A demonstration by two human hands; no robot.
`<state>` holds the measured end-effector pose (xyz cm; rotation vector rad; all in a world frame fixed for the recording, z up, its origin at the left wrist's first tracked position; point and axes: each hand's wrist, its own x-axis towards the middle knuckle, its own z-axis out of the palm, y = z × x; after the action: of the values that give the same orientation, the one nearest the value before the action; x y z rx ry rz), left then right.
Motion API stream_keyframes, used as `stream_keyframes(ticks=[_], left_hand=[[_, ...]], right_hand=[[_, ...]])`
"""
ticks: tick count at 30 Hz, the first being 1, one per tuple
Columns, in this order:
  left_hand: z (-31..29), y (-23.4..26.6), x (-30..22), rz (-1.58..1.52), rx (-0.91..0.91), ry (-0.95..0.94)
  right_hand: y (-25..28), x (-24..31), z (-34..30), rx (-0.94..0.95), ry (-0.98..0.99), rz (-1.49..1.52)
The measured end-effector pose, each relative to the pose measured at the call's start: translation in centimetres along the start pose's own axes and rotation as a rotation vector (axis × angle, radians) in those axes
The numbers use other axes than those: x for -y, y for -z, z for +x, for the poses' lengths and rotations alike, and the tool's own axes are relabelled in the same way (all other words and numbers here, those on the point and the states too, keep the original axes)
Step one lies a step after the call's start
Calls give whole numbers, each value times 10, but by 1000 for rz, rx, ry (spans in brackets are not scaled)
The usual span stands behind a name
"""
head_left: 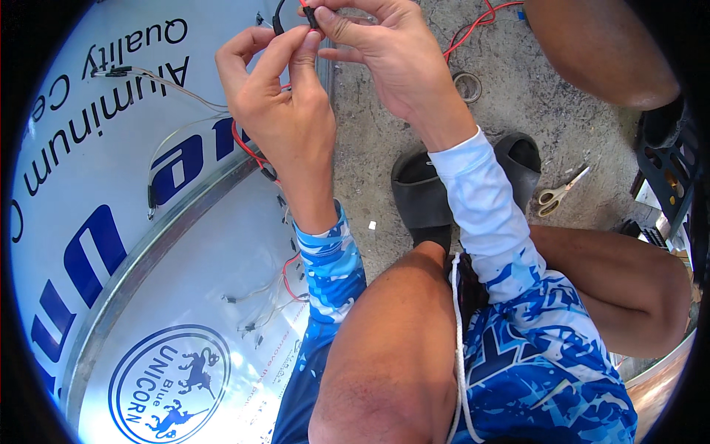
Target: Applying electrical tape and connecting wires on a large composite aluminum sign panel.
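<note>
At the top edge, my left hand (285, 96) and my right hand (392, 63) meet, both closed in a pinch. Between their fingertips is a red wire with a black piece on it (311, 16); whether that piece is tape or a connector I cannot tell. My left fingers press its lower end, and my right thumb and fingers grip it higher up. A black wire (278, 18) loops beside my left fingers. Below my left hand, a red wire (238, 138) runs behind the wrist over a white printed panel (96, 170).
A metal strip (159, 222) crosses the panel, with thin black-tipped leads (115, 72) lying about. On the concrete floor are a tape roll (479, 87), scissors (551, 198), a red cable (466, 33) and black slides (420, 185). Another person's leg (606, 52) is at upper right.
</note>
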<state>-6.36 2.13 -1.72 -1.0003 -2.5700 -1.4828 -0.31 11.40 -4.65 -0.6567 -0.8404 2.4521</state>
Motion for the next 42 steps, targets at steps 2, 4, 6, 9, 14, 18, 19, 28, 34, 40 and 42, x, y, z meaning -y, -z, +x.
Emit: stream_keyframes(ticks=[2,4,6,9,14,18,19,28,34,40,42], left_hand=[[0,0,0,-1,0,7],[0,1,1,-2,9,20],[0,0,1,-31,-9,35],[0,-1,0,-12,-27,0],[-3,-4,-2,235,-14,-88],[-3,-2,0,411,-57,-189],[-3,-1,-1,412,-53,-188],[-5,0,-3,517,-83,-181],[-4,-1,-4,335,-42,-115],[2,3,-6,84,-11,117],[3,0,-7,-90,-73,218]], right_hand=[[-3,2,0,9,-19,53],[-8,4,0,0,-2,-32],[-16,7,1,-1,21,-121],[-31,11,-9,-593,147,-397],[-41,18,-27,-464,236,-627],[-34,17,-24,-404,82,-559],[-31,16,-20,-277,29,-442],[-3,18,-4,165,-345,296],[2,14,-4,227,-351,464],[-4,16,1,203,-364,429],[-8,16,1,191,-365,412]])
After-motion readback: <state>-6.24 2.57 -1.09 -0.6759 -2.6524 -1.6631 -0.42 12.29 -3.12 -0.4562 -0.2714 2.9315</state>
